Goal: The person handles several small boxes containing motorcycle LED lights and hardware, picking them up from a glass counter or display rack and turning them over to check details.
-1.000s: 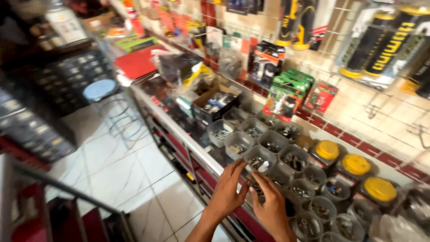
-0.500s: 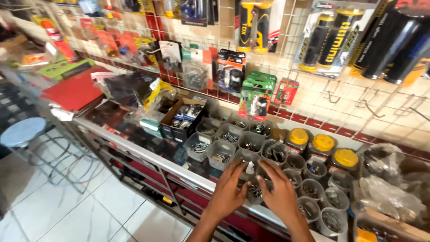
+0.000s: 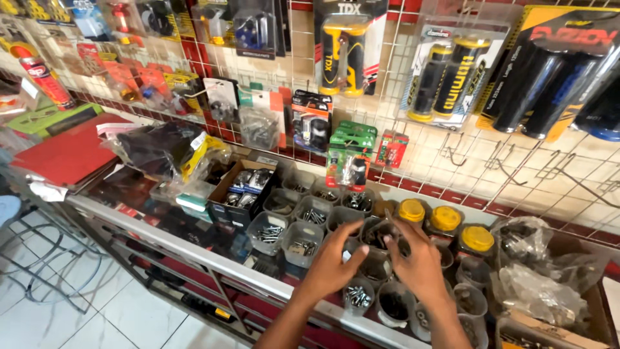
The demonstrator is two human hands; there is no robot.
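Both hands over cups (image 3: 378,236) mid-counter: left hand (image 3: 336,262) spread, empty; right hand (image 3: 420,262) narrow, contents hidden. Small metal parts (heavy, slippery, rigid); best pinched singly, or cup lifted by rim.

The scene is lit brightly and evenly by daylight-like light that seems to come from the left, where the floor tiles (image 3: 77,304) are washed pale. Glare is seen on the clear blister packs (image 3: 452,71) on the wall grid and on the plastic bags (image 3: 536,271) at the right. Soft shadows are cast under the surface (image 3: 194,252) edge. The left hand (image 3: 332,265) and right hand (image 3: 420,265) are slightly smeared by motion. Straight lines are bowed toward the frame edges.
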